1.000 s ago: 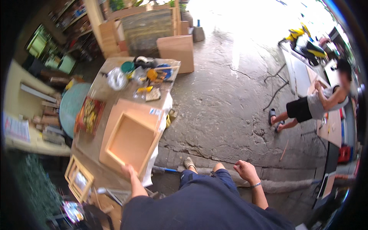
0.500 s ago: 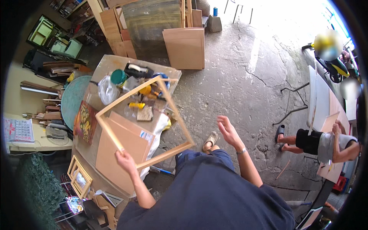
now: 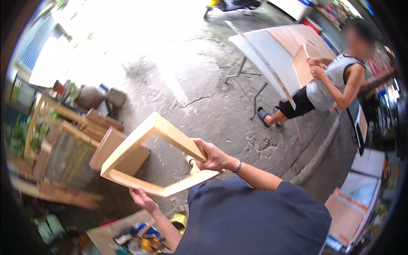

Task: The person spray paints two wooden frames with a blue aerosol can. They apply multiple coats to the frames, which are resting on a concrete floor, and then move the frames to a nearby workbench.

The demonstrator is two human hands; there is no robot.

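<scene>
A pale wooden picture frame (image 3: 180, 139) is held tilted in front of my body, its bars surrounding an opening. My right hand (image 3: 213, 157), with a band on the wrist, is closed around the frame's right end. At the lower edge, my left hand (image 3: 143, 200) pinches the bar near its left part. The concrete floor shows through the frame's opening.
At the right a person (image 3: 327, 89) stands by a folding table (image 3: 255, 51), holding a board. Lower left, a worktable (image 3: 100, 234) carries tools and containers. Boards (image 3: 112, 146) lean at the left. Panels (image 3: 352, 204) are stacked lower right.
My view has swung to the right, toward the other person. My right hand, earlier open and apart, now grips the frame. The frame has moved off the worktable area and tilted.
</scene>
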